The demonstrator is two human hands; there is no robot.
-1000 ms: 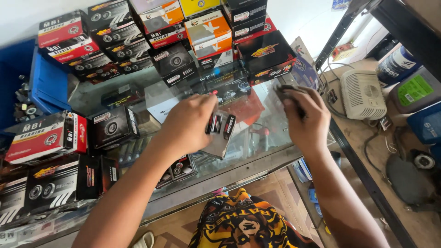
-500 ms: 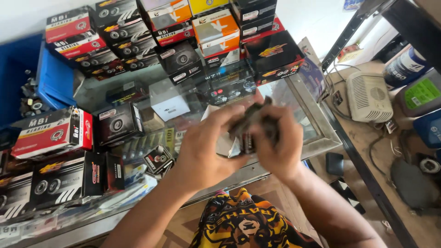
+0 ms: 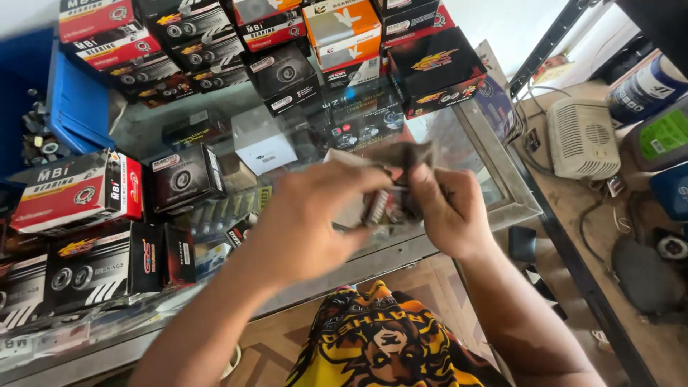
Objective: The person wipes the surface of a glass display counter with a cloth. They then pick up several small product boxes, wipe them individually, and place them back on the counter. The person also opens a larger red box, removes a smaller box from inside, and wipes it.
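Both hands raised at centre frame over the glass-topped table (image 3: 502, 188); left hand (image 3: 308, 222) closed with fingers curled onto the left side of a small flat dark packet (image 3: 390, 204); right hand (image 3: 448, 215) closed on the same packet from the right, thumb pressed over its top; packet blurred, held clear of the glass, just below a black carton (image 3: 433, 68) at upper centre. Stacked black and red cartons (image 3: 68, 190) at left; blue bin (image 3: 75, 107) at upper left; white vented box (image 3: 580, 140) at right; yellow patterned cloth (image 3: 380, 344) at bottom centre.
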